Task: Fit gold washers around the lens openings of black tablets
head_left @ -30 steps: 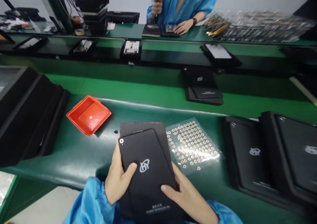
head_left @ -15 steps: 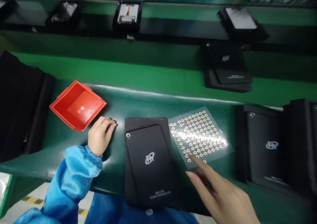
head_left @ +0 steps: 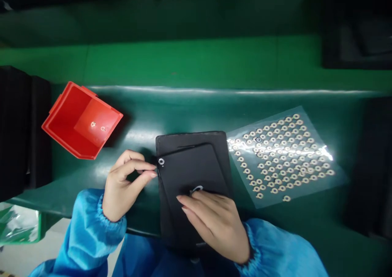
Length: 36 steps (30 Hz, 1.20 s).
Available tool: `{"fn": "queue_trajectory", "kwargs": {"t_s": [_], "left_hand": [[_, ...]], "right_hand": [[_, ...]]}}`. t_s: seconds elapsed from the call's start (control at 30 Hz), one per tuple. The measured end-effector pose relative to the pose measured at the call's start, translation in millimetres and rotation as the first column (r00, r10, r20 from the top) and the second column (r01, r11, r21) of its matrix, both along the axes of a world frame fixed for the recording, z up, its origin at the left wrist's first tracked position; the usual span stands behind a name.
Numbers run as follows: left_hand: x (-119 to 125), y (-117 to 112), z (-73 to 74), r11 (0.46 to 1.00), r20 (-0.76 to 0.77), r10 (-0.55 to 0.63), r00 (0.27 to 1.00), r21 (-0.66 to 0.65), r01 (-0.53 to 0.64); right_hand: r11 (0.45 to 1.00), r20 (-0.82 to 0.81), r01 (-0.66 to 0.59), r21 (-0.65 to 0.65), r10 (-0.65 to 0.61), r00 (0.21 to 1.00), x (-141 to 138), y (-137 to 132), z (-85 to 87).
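Under the right hand [head_left: 216, 220] lies a matte, rectangular panel [head_left: 190, 169].

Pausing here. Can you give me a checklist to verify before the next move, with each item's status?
1. Black device lying lens side up: ok, the lens shows at its upper left corner.
2. Device squared with the black pad beneath: not ok, it lies turned at an angle.
3. Left hand free of small parts: cannot tell; the fingertips nearly meet beside the lens corner.
4. Logo uncovered: not ok, the right hand hides much of it.
5. Sheet of small rings clear of both hands: ok, it lies right of the device.
6. Red bin clear of both hands: ok.
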<state>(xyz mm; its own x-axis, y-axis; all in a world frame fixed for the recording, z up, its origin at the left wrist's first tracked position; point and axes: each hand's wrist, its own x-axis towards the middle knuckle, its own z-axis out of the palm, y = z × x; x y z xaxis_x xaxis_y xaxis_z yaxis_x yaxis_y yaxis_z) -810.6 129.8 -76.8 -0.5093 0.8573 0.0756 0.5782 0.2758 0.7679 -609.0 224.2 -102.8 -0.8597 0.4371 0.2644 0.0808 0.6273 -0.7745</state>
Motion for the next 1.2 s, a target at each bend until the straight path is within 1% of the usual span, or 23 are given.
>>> {"fn": "queue_trajectory", "kwargs": {"t_s": [0.1,0.17,0.3,0.33,0.4,0.47,0.6,0.73,0.83,1.0,1.07,1.13,1.17,1.2], "left_hand": [[6.4,4.7,-3.6,0.995,-0.023,0.076,0.997,0.06,-0.074],[9.7,5.9,-7.2,0.993,-0.081,0.09,0.993,0.088,-0.083],[12.4,5.4,-10.6,0.999,-0.239,-0.001,0.971,0.031,0.008],[12.7,5.5,-10.5,1.0,-0.29,-0.015,0.957,0.016,0.021],[13.4,6.5,-9.7,1.0,-0.366,-0.009,0.931,-0.003,0.009],[13.8,8.1,-8.5,1.0,-0.406,-0.009,0.914,-0.019,0.002],[12.6,12.4,-5.5,0.996,-0.47,-0.083,0.879,-0.053,0.066],[11.0,13.9,-5.1,0.997,-0.566,-0.076,0.821,-0.051,0.057],[14.2,6.7,-9.3,0.993,-0.569,-0.114,0.814,-0.065,0.094],[21.7,-11.2,-18.8,0.979,-0.502,-0.178,0.846,-0.181,0.099],[20.7,-9.5,-19.2,0.973,-0.518,-0.213,0.828,-0.19,0.131],[16.5,-1.4,-16.4,0.972,-0.547,-0.232,0.804,-0.156,0.174],[13.4,3.9,-14.0,0.969,-0.541,-0.247,0.804,-0.144,0.2],[9.7,9.2,-11.4,0.966,-0.507,-0.26,0.822,-0.136,0.221]], "right_hand": [[1.0,0.003,-0.002,-0.023,0.002,1.0,0.6,1.0,1.1],[0.999,-0.002,-0.008,-0.032,0.008,1.0,0.4,1.3,1.0],[0.999,0.005,-0.021,-0.044,0.021,1.0,1.4,1.7,1.1],[0.999,0.008,-0.021,-0.044,0.022,1.0,2.0,1.8,1.2],[0.999,0.015,-0.026,-0.044,0.026,1.0,3.1,1.8,1.6],[0.999,0.018,-0.026,-0.042,0.027,0.999,3.6,1.9,1.9],[0.998,0.013,-0.028,-0.049,0.029,0.999,3.0,3.1,2.1],[0.998,0.0,-0.026,-0.063,0.026,1.0,2.9,3.7,1.7],[0.997,-0.006,-0.024,-0.072,0.023,1.0,3.0,3.4,1.8],[0.997,-0.008,-0.01,-0.08,0.009,1.0,1.5,2.4,2.3],[0.997,-0.007,-0.001,-0.073,0.001,1.0,1.3,1.8,1.7],[0.998,-0.001,-0.007,-0.064,0.007,1.0,1.6,1.4,0.9],[0.998,0.003,-0.011,-0.057,0.011,1.0,1.8,1.3,0.6],[0.999,0.004,-0.013,-0.05,0.013,1.0,1.9,1.2,0.3]]}}
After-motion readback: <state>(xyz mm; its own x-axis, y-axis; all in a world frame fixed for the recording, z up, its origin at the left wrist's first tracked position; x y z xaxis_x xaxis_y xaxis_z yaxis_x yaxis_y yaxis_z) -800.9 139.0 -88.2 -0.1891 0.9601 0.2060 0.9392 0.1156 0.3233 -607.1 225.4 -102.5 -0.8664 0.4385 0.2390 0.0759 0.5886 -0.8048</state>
